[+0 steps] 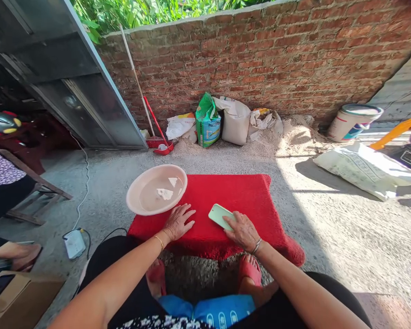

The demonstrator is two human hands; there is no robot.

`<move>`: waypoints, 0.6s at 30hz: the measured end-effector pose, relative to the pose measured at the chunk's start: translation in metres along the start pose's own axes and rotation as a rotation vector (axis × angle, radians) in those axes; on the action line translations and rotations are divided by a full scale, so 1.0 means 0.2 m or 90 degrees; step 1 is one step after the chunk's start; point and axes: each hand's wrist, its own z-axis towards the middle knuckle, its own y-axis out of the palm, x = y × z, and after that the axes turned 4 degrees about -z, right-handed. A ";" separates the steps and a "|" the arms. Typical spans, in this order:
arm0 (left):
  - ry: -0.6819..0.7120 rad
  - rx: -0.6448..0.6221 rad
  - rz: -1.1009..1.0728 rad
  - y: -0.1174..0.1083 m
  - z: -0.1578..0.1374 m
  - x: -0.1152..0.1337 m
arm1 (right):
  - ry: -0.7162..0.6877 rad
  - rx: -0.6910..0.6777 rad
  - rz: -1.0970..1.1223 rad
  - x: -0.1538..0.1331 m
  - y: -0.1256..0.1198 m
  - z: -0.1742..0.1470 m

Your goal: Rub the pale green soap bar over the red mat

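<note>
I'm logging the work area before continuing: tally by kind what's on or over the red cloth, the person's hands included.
Pale pink basin: 1
Pale green oblong: 1
Hands: 2 (left hand, right hand)
Total: 4

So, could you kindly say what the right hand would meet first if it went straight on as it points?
The green item, which the right hand touches, comes first; past it, the line seems to cross red cloth, perhaps toward the basin, though depth is unclear.
</note>
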 end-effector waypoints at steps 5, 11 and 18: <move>-0.002 0.007 -0.012 0.00 0.00 0.00 | 0.470 -0.018 0.007 0.61 -0.06 -0.22; 0.003 0.016 -0.012 0.00 0.01 0.00 | 0.567 0.053 0.066 0.58 -0.08 -0.27; 0.018 0.036 -0.005 0.03 0.01 -0.02 | 0.022 0.063 -0.011 -0.06 0.03 -0.08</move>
